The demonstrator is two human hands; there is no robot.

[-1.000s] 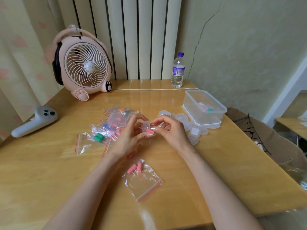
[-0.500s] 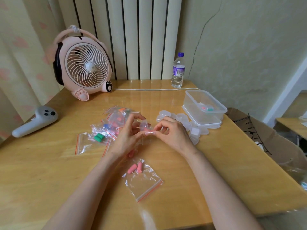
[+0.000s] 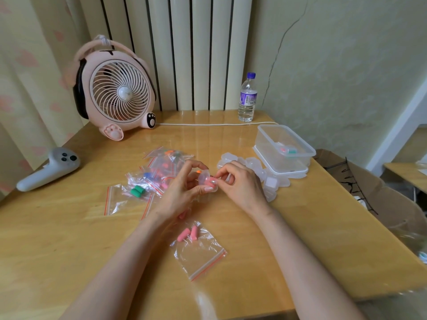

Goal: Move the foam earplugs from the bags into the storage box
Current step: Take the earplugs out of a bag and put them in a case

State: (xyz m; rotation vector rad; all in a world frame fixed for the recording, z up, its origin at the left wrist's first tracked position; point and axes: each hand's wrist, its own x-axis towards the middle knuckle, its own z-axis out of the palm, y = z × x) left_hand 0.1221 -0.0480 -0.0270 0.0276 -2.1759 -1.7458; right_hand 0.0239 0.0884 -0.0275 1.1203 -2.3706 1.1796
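Over the middle of the glossy wooden worktop [image 3: 69,239], the left hand [image 3: 180,195] and the right hand [image 3: 245,185] meet on a small clear plastic capsule [image 3: 206,180] with something pink inside it. The left fingers [image 3: 194,163] curl over its top with the thumb beneath. The right fingers [image 3: 220,174] pinch its right edge. Both hands grip the capsule, which is held clear of the worktop.

The clear rectangular plastic storage box [image 3: 265,139] stands open at the right rear of the worktop, well apart from the hands. It rests on a shallower clear tray or lid. One pink and one green foam earplug [image 3: 288,150] lie inside it. Between the box and the right hand sits a heap of small clear plastic cases [image 3: 254,165].

Just left of the hands lies a pile of clear zip bags [image 3: 161,162] with red seal strips, holding orange, blue and pink earplugs. At the pile's near-left edge, one bag holds a pair of green earplugs [image 3: 137,192]. Between the forearms, a single flat zip bag [image 3: 201,257] lies with two pink foam earplugs [image 3: 188,234] at the end away from its red seal.

At the back stand a pink round desk fan [image 3: 120,93] and a clear water bottle [image 3: 247,98], with a white cable [image 3: 215,124] running between them. A grey handheld controller [image 3: 48,169] lies at the left edge.
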